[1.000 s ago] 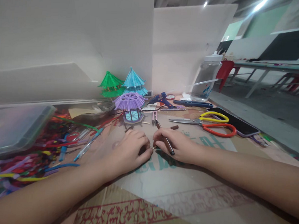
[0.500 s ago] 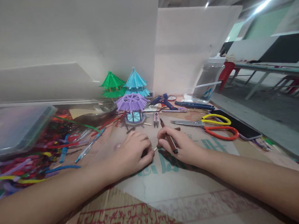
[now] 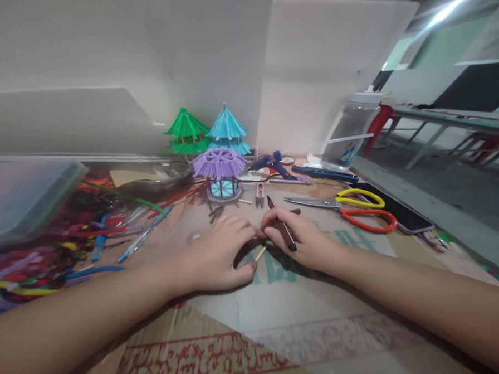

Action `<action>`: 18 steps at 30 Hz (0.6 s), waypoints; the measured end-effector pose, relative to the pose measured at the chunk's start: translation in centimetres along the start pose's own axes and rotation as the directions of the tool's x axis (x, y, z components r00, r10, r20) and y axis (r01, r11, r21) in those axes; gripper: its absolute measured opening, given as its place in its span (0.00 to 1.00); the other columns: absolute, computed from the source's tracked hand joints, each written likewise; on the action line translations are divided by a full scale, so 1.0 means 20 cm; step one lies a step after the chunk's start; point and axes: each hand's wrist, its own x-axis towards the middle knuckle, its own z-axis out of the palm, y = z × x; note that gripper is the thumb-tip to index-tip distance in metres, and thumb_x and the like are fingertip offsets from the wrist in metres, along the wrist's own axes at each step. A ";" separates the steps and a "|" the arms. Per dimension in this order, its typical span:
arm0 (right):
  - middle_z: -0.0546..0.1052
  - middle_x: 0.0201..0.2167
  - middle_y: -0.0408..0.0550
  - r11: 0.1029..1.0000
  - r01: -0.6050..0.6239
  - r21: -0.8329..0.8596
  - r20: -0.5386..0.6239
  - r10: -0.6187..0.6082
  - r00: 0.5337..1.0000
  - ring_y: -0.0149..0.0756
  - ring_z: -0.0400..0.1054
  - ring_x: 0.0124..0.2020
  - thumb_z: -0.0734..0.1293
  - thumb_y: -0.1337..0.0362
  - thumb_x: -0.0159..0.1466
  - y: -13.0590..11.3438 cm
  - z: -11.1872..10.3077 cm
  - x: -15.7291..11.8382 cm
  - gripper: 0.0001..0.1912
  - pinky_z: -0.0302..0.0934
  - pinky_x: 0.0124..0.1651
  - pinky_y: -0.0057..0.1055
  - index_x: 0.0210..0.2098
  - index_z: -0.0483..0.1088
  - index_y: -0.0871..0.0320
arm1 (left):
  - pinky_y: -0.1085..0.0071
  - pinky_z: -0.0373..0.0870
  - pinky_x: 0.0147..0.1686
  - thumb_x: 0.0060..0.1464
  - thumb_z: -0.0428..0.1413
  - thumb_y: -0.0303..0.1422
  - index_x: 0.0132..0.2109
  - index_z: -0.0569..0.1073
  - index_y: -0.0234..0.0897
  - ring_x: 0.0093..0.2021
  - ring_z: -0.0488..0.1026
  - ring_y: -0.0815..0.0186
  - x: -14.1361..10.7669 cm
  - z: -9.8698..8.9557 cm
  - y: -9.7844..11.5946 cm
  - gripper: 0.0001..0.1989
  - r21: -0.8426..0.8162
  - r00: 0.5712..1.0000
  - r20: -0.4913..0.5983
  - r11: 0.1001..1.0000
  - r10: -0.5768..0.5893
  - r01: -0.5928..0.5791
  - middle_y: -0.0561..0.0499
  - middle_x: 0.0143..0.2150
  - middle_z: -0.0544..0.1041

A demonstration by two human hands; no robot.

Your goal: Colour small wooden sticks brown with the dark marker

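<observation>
A brown marker (image 3: 285, 233) slants through the fingers of my right hand (image 3: 301, 237), which is closed around it. My left hand (image 3: 216, 252) rests palm down on the sheet with thumb and forefinger spread apart. A short pale wooden stick (image 3: 261, 253) lies by the left thumb tip, between the two hands. The fingertips of both hands come close together just above it; whether they touch is unclear. Several short dark sticks (image 3: 216, 213) lie beyond the left hand. Behind them stands a small model pavilion with a purple roof (image 3: 220, 163).
Green (image 3: 188, 131) and light blue (image 3: 228, 131) model roofs stand behind. Thread snips (image 3: 259, 195), scissors (image 3: 315, 203), a glue gun (image 3: 273, 165), a phone (image 3: 399, 211) and a water bottle (image 3: 353, 131) lie rightward. A plastic box (image 3: 27, 197) and colourful pipe cleaners (image 3: 23, 270) fill the left.
My left thumb and forefinger have spread wider apart, and more of the pale stick shows. The right hand keeps its hold on the marker. The view has shifted slightly.
</observation>
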 end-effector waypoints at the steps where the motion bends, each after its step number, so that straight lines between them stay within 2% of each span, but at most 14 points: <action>1: 0.75 0.30 0.45 1.000 0.002 -0.008 -0.010 -0.002 1.000 0.34 0.67 0.29 0.61 0.65 0.67 0.00 0.00 0.00 0.03 0.61 0.34 0.30 0.38 0.66 0.57 | 0.55 0.65 0.51 0.57 0.56 0.34 0.52 0.73 0.38 0.49 0.68 0.53 0.00 0.00 0.00 0.16 -0.004 1.000 0.021 1.000 0.017 -0.017 0.45 0.44 0.72; 6: 0.75 0.33 0.47 0.999 -0.030 -0.011 -0.007 0.030 1.000 0.34 0.68 0.31 0.61 0.65 0.67 0.00 0.00 0.00 0.03 0.62 0.36 0.31 0.39 0.66 0.56 | 0.55 0.65 0.51 0.62 0.54 0.37 0.56 0.73 0.39 0.49 0.67 0.53 0.00 -0.02 -0.03 0.17 -0.036 0.997 0.070 0.999 0.043 -0.040 0.44 0.46 0.72; 11: 0.76 0.35 0.48 1.000 -0.021 -0.017 -0.018 0.020 1.000 0.35 0.69 0.33 0.61 0.64 0.67 0.00 0.00 0.00 0.04 0.63 0.38 0.32 0.40 0.66 0.57 | 0.55 0.65 0.52 0.63 0.54 0.41 0.61 0.71 0.38 0.52 0.67 0.52 0.01 -0.05 -0.08 0.22 -0.068 0.981 0.144 0.991 0.127 -0.119 0.42 0.51 0.72; 15: 0.75 0.32 0.46 1.000 -0.017 -0.001 -0.026 0.017 1.000 0.34 0.69 0.30 0.61 0.63 0.68 0.00 0.01 0.00 0.04 0.62 0.35 0.30 0.40 0.66 0.56 | 0.56 0.65 0.54 0.65 0.53 0.40 0.57 0.73 0.40 0.53 0.67 0.54 0.02 -0.05 -0.09 0.18 -0.072 0.981 0.140 0.989 0.138 -0.129 0.43 0.51 0.72; 18: 0.76 0.32 0.46 0.999 0.036 -0.008 -0.054 -0.036 0.998 0.34 0.70 0.30 0.62 0.63 0.68 0.00 0.01 -0.01 0.04 0.63 0.34 0.30 0.39 0.66 0.56 | 0.58 0.65 0.52 0.66 0.54 0.42 0.53 0.75 0.39 0.51 0.68 0.56 0.02 -0.03 -0.09 0.16 -0.096 0.990 0.094 0.991 0.107 -0.098 0.45 0.48 0.73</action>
